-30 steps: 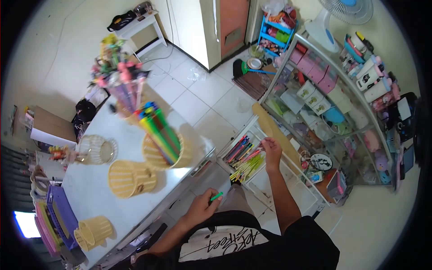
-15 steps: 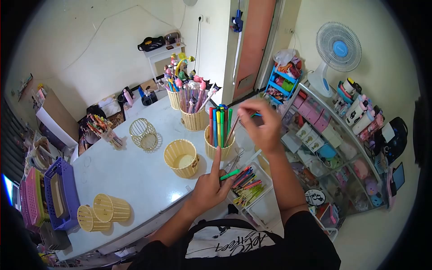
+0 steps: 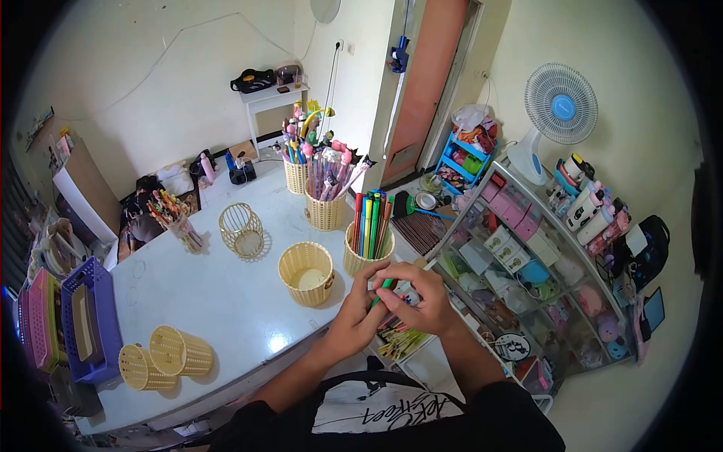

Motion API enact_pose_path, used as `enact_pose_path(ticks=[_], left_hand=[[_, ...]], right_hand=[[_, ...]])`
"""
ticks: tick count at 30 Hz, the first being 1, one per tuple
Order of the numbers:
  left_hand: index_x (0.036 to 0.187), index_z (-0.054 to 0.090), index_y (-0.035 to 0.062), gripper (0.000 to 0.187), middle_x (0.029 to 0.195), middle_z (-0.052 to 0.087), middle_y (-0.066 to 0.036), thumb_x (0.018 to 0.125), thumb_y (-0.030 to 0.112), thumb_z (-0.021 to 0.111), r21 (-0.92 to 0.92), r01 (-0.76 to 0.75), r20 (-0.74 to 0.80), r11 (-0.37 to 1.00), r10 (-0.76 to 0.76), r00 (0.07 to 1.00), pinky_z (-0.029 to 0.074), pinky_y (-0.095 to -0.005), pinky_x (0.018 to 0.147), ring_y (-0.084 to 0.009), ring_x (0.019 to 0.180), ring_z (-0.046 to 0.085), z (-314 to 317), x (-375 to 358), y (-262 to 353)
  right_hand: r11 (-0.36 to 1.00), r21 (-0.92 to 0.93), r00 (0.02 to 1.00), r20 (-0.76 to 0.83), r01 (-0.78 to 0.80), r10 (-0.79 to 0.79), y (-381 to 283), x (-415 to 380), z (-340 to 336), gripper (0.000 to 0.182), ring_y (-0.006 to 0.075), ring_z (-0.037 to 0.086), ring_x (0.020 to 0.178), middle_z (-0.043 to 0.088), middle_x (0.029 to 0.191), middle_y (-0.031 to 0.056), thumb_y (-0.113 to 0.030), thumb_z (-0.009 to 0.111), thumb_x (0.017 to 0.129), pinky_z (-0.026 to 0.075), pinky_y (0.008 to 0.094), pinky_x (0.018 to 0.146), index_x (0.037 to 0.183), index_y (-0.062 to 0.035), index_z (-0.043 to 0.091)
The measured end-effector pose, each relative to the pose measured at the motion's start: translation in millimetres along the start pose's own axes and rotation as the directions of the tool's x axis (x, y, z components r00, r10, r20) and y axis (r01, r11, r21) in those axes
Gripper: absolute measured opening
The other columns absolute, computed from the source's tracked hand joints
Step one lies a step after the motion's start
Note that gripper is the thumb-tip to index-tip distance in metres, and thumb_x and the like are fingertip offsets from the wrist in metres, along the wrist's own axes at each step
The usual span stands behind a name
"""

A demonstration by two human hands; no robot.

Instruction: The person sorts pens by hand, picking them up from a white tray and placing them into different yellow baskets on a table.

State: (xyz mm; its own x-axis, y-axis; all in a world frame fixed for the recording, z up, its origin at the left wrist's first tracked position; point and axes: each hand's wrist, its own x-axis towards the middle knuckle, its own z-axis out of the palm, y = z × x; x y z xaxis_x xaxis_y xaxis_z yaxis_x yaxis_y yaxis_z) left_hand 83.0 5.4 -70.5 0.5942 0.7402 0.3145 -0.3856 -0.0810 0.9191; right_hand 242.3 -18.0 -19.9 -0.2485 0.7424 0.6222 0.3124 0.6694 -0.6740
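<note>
A green marker (image 3: 384,289) is between my two hands, just in front of the table's near edge. My left hand (image 3: 357,315) is closed around its lower part. The fingers of my right hand (image 3: 423,298) curl in from the other side and close on its upper part, hiding some of it. Right behind the hands stands a cream woven basket (image 3: 367,256) packed with upright colored markers (image 3: 370,218). Below my hands, a tray of pens and pencils (image 3: 401,337) is partly covered by them.
A cream basket (image 3: 305,275) with nothing in it and a wire basket (image 3: 242,232) stand on the white table (image 3: 233,294). Character-topped pens fill a basket (image 3: 325,211) behind. Two cream baskets (image 3: 181,351) lie front left, beside purple baskets (image 3: 90,320). A glass cabinet (image 3: 520,271) stands right.
My right hand has come down from the basket of markers to the green marker in my left hand. The slim marker it was handling now stands in the basket. The view has shifted slightly.
</note>
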Motion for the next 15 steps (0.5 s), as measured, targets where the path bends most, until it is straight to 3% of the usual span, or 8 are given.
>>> enact_pose_path(ticks=[2,4,6,7,9,12,14,15], left_hand=[[0.149,0.018,0.0017,0.059,0.124,0.056,-0.016,0.098,0.003,0.048,0.006,0.014,-0.010,1.000,-0.014,1.000,0.047,-0.0273,0.085,-0.0152,0.100,0.059,1.9,4.3,1.3],[0.149,0.016,0.0016,0.061,0.116,0.060,-0.015,0.098,0.005,0.049,0.012,0.028,-0.022,1.000,-0.028,0.999,0.048,-0.0273,0.082,-0.0143,0.096,0.060,2.1,6.7,3.8],[0.151,0.012,0.0002,0.068,0.094,0.066,-0.012,0.097,0.008,0.053,0.222,0.064,-0.082,0.973,-0.047,0.996,0.049,-0.0280,0.072,-0.0137,0.082,0.062,-2.0,6.2,6.4],[0.151,0.012,0.0002,0.068,0.094,0.066,-0.012,0.097,0.008,0.053,0.222,0.065,-0.080,0.973,-0.048,0.996,0.049,-0.0280,0.072,-0.0137,0.082,0.062,-3.3,7.0,3.1],[0.153,0.004,0.0025,0.075,0.080,0.060,-0.007,0.097,0.009,0.054,0.432,0.009,-0.089,0.902,0.032,0.995,0.045,-0.0254,0.060,-0.0099,0.066,0.055,-5.0,6.8,-7.0],[0.152,0.003,-0.0005,0.079,0.079,0.061,-0.008,0.095,0.009,0.057,0.504,0.008,-0.108,0.864,0.054,0.993,0.045,-0.0261,0.058,-0.0107,0.063,0.055,-0.4,6.3,-6.5],[0.151,0.005,-0.0017,0.080,0.079,0.062,-0.011,0.094,0.011,0.059,0.522,0.003,-0.116,0.853,0.068,0.991,0.046,-0.0290,0.057,-0.0157,0.061,0.058,-1.3,6.7,-10.7],[0.151,0.007,-0.0029,0.081,0.079,0.064,-0.013,0.093,0.013,0.061,0.540,-0.004,-0.122,0.842,0.083,0.989,0.047,-0.0320,0.056,-0.0207,0.059,0.061,-2.0,6.9,-12.2]], right_hand=[[1.000,0.018,1.000,-0.026,0.010,-0.010,6.8,0.8,1.0,0.034,0.0147,0.062,0.086,0.063,0.097,0.0103,0.003,0.068,0.083,0.050,0.0273,0.077,0.114,0.0008,0.054],[0.971,0.233,0.937,-0.346,0.046,0.039,11.3,9.7,-3.9,0.035,0.0159,0.063,0.088,0.063,0.096,0.0126,0.005,0.068,0.084,0.052,0.0272,0.078,0.113,0.0011,0.048],[0.988,0.134,0.865,-0.501,0.081,-0.003,11.2,28.0,-32.6,0.037,0.0175,0.063,0.087,0.063,0.098,0.0133,0.006,0.068,0.084,0.053,0.0282,0.076,0.111,-0.0007,0.044],[0.988,0.133,0.865,-0.503,0.081,-0.003,12.3,41.2,-38.7,0.037,0.0175,0.063,0.087,0.063,0.098,0.0133,0.006,0.068,0.084,0.053,0.0282,0.076,0.111,-0.0007,0.044],[0.983,-0.021,0.746,-0.648,0.185,-0.154,15.1,60.6,-47.4,0.036,0.0156,0.063,0.087,0.064,0.097,0.0128,0.004,0.069,0.084,0.053,0.0273,0.075,0.110,-0.0010,0.045],[0.981,-0.126,0.869,-0.457,0.147,-0.189,47.3,70.5,-37.9,0.030,0.0170,0.065,0.087,0.064,0.094,0.0128,0.001,0.072,0.082,0.053,0.0280,0.073,0.104,-0.0012,0.051],[0.899,-0.425,0.940,-0.255,0.103,-0.228,58.6,67.9,-29.6,0.026,0.0223,0.066,0.083,0.065,0.091,0.0126,-0.001,0.075,0.079,0.053,0.0297,0.070,0.098,-0.0014,0.058],[0.833,-0.488,0.908,-0.170,0.260,-0.383,65.5,72.8,-25.3,0.023,0.0278,0.063,0.084,0.062,0.094,0.0131,-0.004,0.074,0.078,0.051,0.0336,0.071,0.098,-0.0015,0.062]])
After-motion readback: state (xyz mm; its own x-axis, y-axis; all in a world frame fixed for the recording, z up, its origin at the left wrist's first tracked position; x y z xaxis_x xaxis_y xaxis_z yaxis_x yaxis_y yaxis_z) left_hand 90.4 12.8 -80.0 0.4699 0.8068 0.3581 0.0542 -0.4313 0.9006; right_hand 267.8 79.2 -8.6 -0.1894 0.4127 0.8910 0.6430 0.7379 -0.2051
